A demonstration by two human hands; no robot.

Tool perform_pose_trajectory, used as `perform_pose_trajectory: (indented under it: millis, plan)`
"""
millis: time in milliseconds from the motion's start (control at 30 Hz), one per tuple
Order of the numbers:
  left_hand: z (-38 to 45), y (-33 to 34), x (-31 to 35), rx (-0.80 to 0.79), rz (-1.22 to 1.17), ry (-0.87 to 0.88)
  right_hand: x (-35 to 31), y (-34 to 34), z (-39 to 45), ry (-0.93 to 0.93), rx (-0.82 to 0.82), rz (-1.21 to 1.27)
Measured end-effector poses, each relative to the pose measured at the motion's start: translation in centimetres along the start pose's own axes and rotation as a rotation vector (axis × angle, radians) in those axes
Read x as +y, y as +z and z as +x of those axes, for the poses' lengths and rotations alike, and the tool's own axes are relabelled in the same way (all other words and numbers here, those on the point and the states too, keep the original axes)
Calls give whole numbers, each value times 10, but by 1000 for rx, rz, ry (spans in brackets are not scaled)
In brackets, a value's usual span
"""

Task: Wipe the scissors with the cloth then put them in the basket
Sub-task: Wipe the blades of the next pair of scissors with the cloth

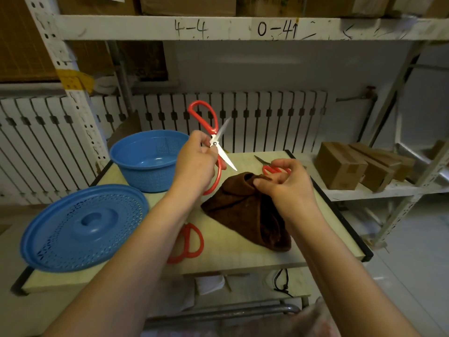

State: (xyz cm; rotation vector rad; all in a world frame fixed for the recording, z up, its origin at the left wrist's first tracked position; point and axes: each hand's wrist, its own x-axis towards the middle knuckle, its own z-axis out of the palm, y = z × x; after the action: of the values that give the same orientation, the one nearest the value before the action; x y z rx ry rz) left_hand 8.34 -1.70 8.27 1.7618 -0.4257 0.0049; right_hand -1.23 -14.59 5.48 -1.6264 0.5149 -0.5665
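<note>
Left grip [194, 158] clutching spread-open scissors [215, 142] at pivot, right grip [286, 183] pinching brown cloth [243, 210]

A pale wooden board [243, 259] with a dark edge carries everything. At its far left stands a blue plastic basket [148, 161], open at the top. Near left, a blue perforated lid [82, 227] lies flat, partly over the board's left edge. Right of the middle a brown cloth [245, 215] lies crumpled, its far end lifted. A pair of red-handled scissors [189, 242] lies in the near middle, half hidden under a forearm. A smaller red-handled pair [269, 166] lies at the far right, just beyond the cloth
</note>
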Motion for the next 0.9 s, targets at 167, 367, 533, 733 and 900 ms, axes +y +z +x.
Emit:
perform_pose_trajectory:
  millis: [167, 367, 533, 733, 900]
  plan:
    - [-3, -5, 3, -68, -41, -32, -1, 5, 5, -67, -97, -220]
    - [-7, -11, 3, -149, -94, -35, 20, 16, 5, -133, -206, -659]
    - [-10, -18, 1, -243, -156, -52, 30, 20, 10, -46, -360, -883]
    - [-12, -24, 2, -320, -122, -63, -10, 1, 25, -124, -212, -578]
    - [-14, -24, 6, -387, -178, -83, -32, 4, 36, -350, -163, -384]
